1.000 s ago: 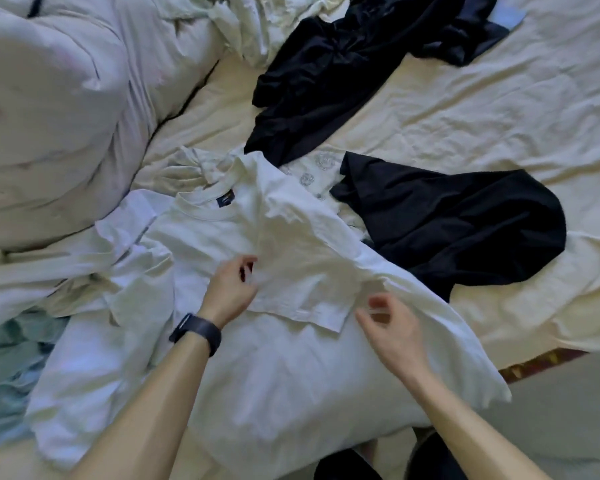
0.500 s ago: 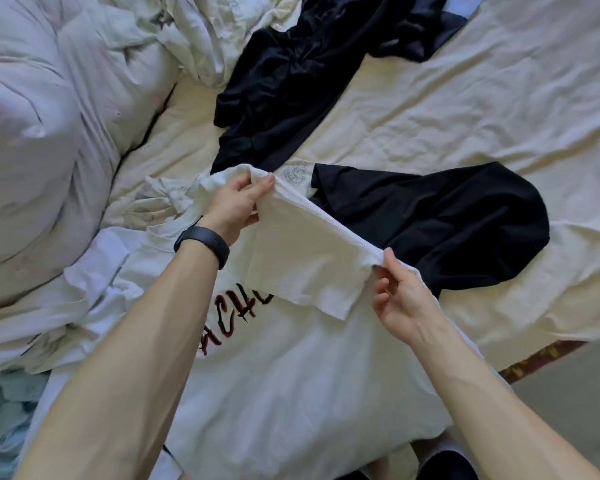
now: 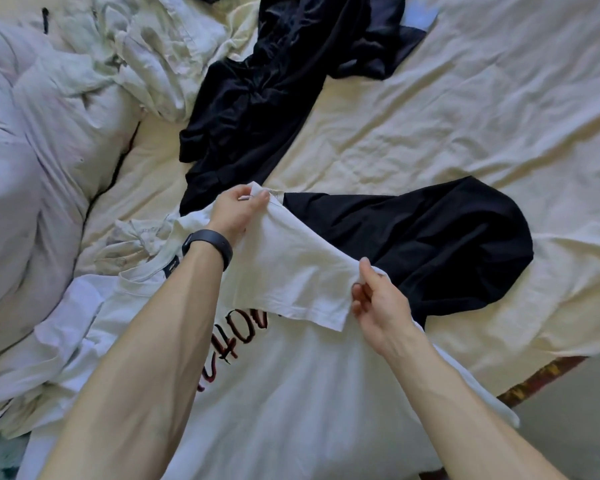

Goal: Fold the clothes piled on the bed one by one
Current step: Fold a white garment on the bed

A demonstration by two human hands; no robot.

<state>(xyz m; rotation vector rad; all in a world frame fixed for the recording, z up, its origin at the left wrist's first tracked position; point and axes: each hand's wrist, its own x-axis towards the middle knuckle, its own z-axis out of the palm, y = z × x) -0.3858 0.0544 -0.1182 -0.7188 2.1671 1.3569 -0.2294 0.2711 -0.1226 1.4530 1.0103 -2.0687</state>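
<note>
A bunched duvet (image 3: pixel 32 168) fills the left. Beside it our white shirt (image 3: pixel 291 393) lies spread on the sheet (image 3: pixel 465 116) at the bed's near edge, its dark lettering partly under our left arm. Our left hand (image 3: pixel 238 211), a black band (image 3: pixel 208 244) at the wrist, pinches the far end of one sleeve (image 3: pixel 291 271). Our right hand (image 3: pixel 378 303) pinches the sleeve's hem corner. A black garment (image 3: pixel 430 237) lies just beyond.

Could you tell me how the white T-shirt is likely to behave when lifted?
Probably floppy: the white T-shirt sags between the left hand and right hand. Likely light, since pinches alone hold it up. Apt to crease, judging by its wrinkles.
</note>
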